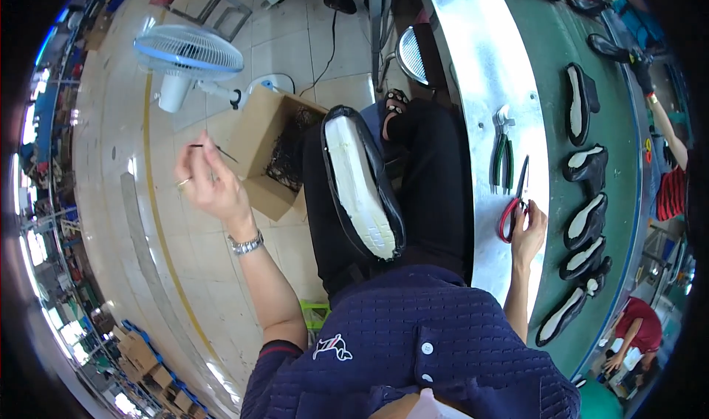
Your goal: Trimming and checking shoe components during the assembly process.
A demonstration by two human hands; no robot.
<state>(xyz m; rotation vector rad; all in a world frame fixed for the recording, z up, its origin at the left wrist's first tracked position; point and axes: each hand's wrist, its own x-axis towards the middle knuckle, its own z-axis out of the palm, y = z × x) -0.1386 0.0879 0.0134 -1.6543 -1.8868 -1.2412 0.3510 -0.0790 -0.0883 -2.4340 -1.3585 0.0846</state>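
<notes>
Navy shirt [413, 338] fills the bottom of the view, and on the lap above it lies a black shoe [362, 186], white sole up, toe toward the shirt. Beside the knee an open cardboard box [255, 142] sits on the tiled floor, holding a dark tangle of scraps [284, 149]. Raised over the floor to the left of the box, the left hand [207, 182] has its fingertips pinched together on a thin dark strand [214, 149], well apart from the shoe. Resting on the metal bench [480, 64], the right hand [528, 230] has its fingers closed on the handle of red scissors [513, 205]. One pair of green pliers [502, 149] lies just above them. Five upturned shoes [583, 197] line the green belt [554, 42], and one white fan [188, 57] stands on the floor.
</notes>
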